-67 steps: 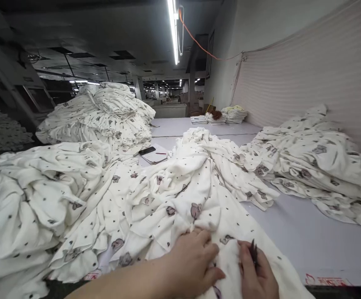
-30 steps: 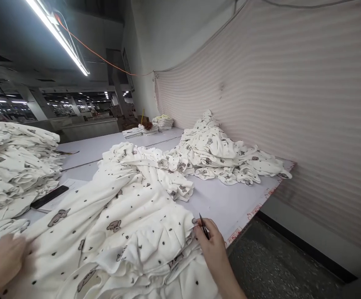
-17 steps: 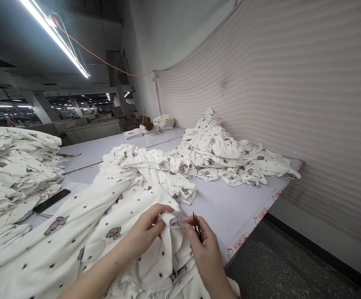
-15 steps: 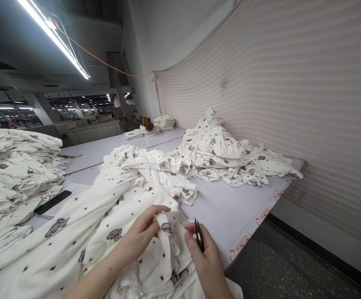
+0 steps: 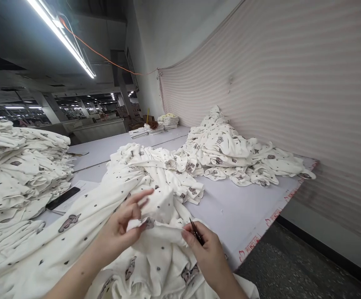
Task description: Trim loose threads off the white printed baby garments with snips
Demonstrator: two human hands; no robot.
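A white garment (image 5: 158, 253) printed with small dark spots and grey-brown animal figures lies bunched before me. My left hand (image 5: 123, 224) pinches one edge of it between the thumb and a bent finger, with the other fingers raised. At the opposite end of that raised edge, the thumb and index finger of my right hand (image 5: 203, 247) grip the cloth. Tucked in the same hand are dark, pointed thread snips (image 5: 196, 232), their tips aimed up and away from the cloth. The edge stretches nearly straight between both hands.
More printed white cloth is heaped on the right (image 5: 224, 145) and stacked high on the left (image 5: 21, 174). A black phone (image 5: 62, 198) rests on paper. Folded stacks (image 5: 168, 121) stand at the back of the table (image 5: 239, 207). Striped sheeting (image 5: 276, 91) hangs along the right wall.
My left hand has moved left, lifting its fingers, and the garment's edge is now drawn out between my hands. My right hand still has the snips, and its fingertips now meet the cloth.
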